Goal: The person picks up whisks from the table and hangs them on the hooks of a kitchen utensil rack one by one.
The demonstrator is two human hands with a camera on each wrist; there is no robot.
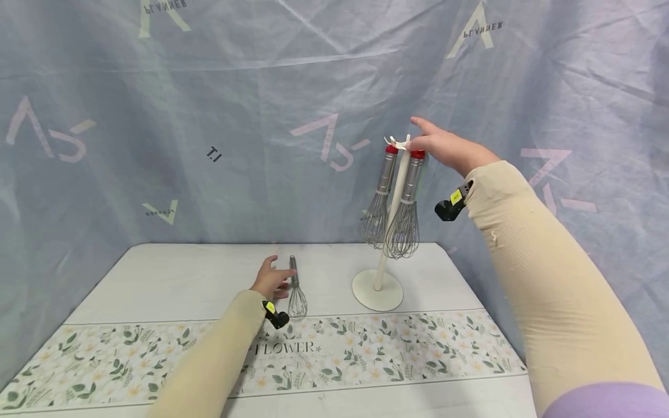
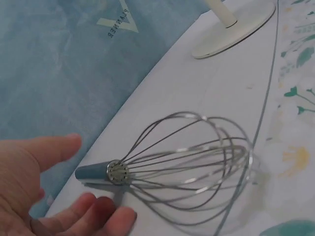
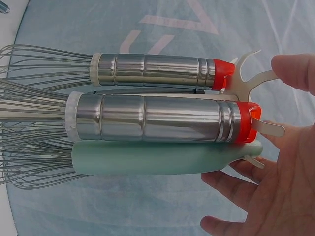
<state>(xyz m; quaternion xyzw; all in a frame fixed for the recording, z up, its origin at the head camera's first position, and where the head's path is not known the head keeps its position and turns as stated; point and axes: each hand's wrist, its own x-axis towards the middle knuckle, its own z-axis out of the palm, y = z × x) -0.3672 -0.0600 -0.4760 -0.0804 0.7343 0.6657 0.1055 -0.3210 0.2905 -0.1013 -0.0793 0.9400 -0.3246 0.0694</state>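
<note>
A small metal whisk (image 1: 295, 278) lies on the white table (image 1: 198, 278). My left hand (image 1: 270, 282) is beside its handle; in the left wrist view the thumb and fingers are spread around the handle (image 2: 96, 172) without gripping it. At the right, a white stand (image 1: 380, 276) holds larger whisks on hooks. The right wrist view shows two steel-handled whisks with red ends, one in front (image 3: 162, 118) and one behind (image 3: 152, 71), plus a whisk with a mint green handle (image 3: 147, 158). My right hand (image 1: 449, 148) is spread at the hooks, its thumb at one hook tip (image 3: 263, 77).
The stand's round base (image 1: 377, 299) rests on the table near its back right. A floral strip (image 1: 366, 354) with lettering crosses the table in front. A blue-grey printed curtain (image 1: 235, 116) hangs behind and at both sides.
</note>
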